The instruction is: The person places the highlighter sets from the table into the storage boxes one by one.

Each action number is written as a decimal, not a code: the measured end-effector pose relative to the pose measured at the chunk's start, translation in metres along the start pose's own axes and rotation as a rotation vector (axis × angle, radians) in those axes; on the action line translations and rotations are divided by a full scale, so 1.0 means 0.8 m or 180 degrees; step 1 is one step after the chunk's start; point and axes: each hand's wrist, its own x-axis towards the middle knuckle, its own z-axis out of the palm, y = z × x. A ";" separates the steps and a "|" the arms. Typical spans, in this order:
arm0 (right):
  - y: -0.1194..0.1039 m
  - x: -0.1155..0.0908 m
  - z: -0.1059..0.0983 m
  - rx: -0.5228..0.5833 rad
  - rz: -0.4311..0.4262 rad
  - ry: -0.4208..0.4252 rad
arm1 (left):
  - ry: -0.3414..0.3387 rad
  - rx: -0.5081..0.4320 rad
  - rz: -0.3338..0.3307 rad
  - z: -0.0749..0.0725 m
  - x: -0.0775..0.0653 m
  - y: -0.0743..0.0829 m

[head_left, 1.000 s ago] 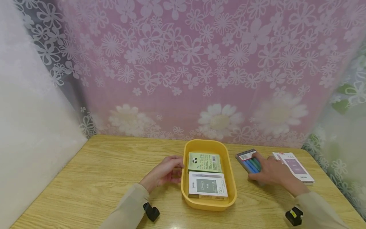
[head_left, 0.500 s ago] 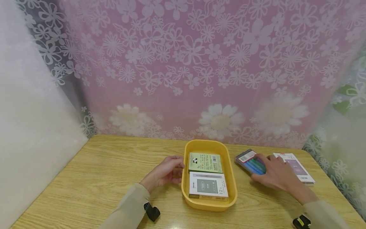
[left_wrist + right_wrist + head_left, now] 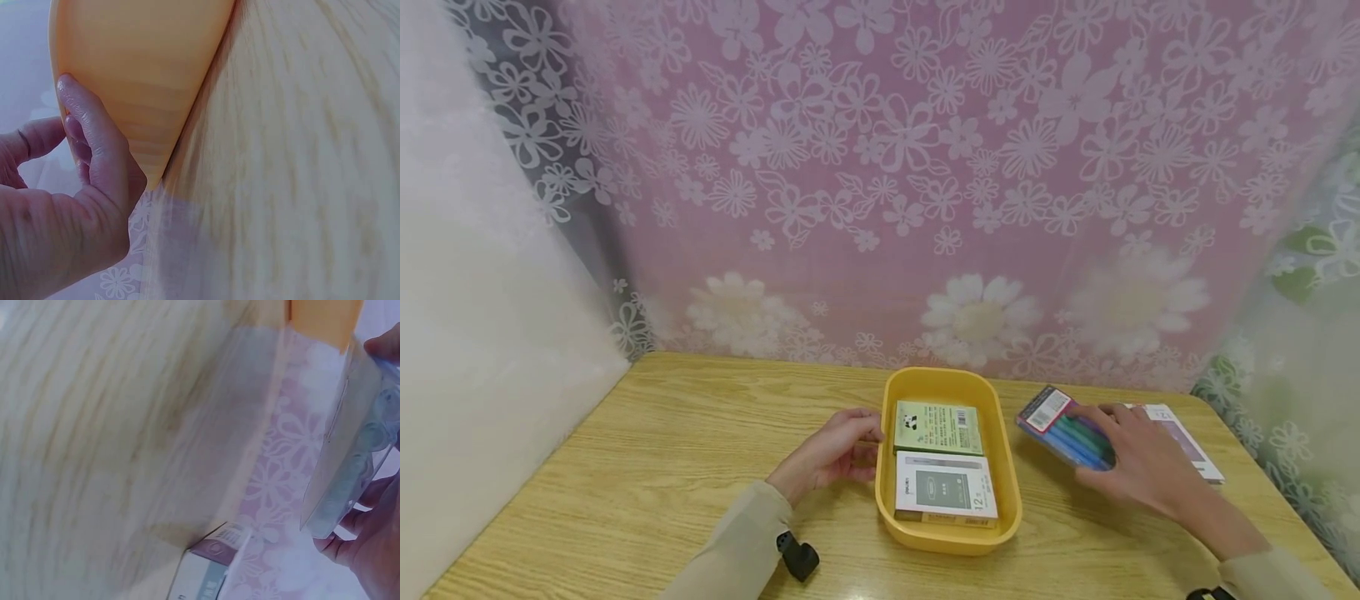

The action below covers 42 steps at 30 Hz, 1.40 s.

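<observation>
My right hand grips a clear pack of thick coloured sticks, blue and green, with a red-edged label at one end. In the right wrist view the pack is tilted and off the table, thumb on one edge and fingers along the other. To the left, my left hand pinches the left rim of a yellow plastic basket; the left wrist view has the thumb and curled fingers at that rim. Inside the basket lie a green panda box and a white box marked 12.
A white box with a purple panel lies at the table's right, partly behind my right hand. The wooden table backs onto a pink flowered curtain. Pale sheets hang at both sides.
My right hand has closed around the pack of coloured sticks and raised and tilted it off the table. My left hand and the basket have stayed put.
</observation>
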 end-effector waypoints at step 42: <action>-0.110 0.013 -0.025 0.0169 -0.1229 -0.0118 | -0.0009 -0.0009 -0.0005 0.000 0.001 0.000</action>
